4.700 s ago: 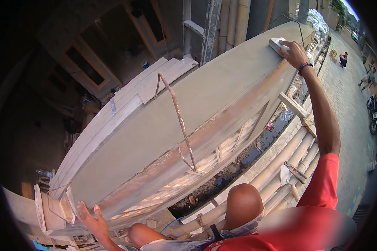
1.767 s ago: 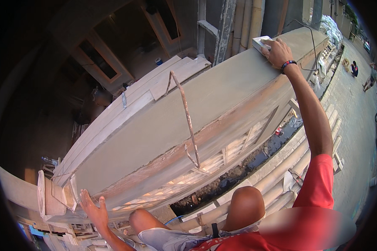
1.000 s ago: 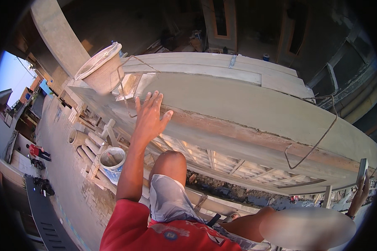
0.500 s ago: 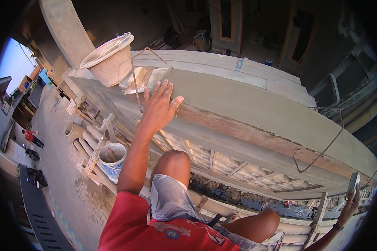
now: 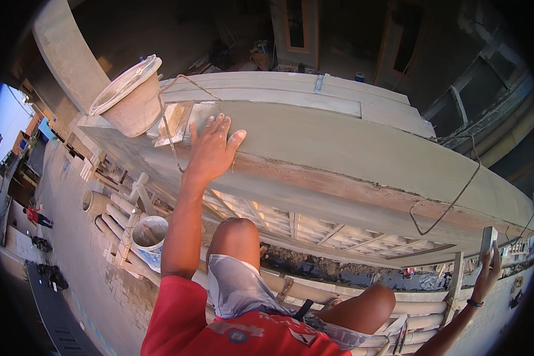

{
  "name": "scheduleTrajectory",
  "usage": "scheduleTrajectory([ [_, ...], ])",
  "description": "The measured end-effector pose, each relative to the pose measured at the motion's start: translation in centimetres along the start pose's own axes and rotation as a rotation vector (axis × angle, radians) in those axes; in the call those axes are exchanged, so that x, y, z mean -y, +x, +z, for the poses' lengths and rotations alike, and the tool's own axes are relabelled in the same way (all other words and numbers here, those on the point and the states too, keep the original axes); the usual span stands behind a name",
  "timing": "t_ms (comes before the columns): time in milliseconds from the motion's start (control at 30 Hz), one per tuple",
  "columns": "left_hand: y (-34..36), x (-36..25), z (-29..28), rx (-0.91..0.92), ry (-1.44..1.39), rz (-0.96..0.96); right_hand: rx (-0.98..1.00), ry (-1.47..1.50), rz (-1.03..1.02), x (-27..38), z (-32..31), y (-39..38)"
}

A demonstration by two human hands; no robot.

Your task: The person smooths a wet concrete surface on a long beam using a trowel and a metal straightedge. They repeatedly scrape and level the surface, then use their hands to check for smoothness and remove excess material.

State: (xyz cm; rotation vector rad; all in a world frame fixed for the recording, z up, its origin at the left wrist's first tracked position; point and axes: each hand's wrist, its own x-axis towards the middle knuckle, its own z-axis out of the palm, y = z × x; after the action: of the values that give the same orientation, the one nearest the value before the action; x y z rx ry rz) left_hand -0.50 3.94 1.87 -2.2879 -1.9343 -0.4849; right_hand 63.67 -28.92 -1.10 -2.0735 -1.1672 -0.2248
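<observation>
A wide pale tub (image 5: 129, 107) stands at the left end of the curved plastered wall (image 5: 338, 133), its contents hidden, while below it a white-and-blue bucket (image 5: 151, 256) beside the bamboo poles (image 5: 114, 224) holds a greyish object too small to identify, and a tan bucket (image 5: 94, 203) sits near it, its contents unclear. The left hand (image 5: 212, 148) lies at the wall's edge with its fingers spread, grasping nothing; the right hand (image 5: 486, 277) has its fingers around a flat pale float (image 5: 489, 240), beside the wall's right end.
</observation>
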Motion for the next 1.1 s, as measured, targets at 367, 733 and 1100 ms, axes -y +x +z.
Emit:
scheduleTrajectory([
  [367, -5.1, -4.3, 0.0, -0.079, 0.068, 0.176, -0.064, -0.037, -0.009, 1.2, 1.8, -2.2],
  [733, -5.6, -5.0, -0.3, -0.133, 0.044, 0.200, -0.091, -0.008, 0.067, 2.5, 2.7, -4.0],
  [1100, -5.1, -5.1, -0.2, -0.140, 0.078, 0.189, -0.306, -0.017, 0.071, 3.7, 0.8, -1.1],
])
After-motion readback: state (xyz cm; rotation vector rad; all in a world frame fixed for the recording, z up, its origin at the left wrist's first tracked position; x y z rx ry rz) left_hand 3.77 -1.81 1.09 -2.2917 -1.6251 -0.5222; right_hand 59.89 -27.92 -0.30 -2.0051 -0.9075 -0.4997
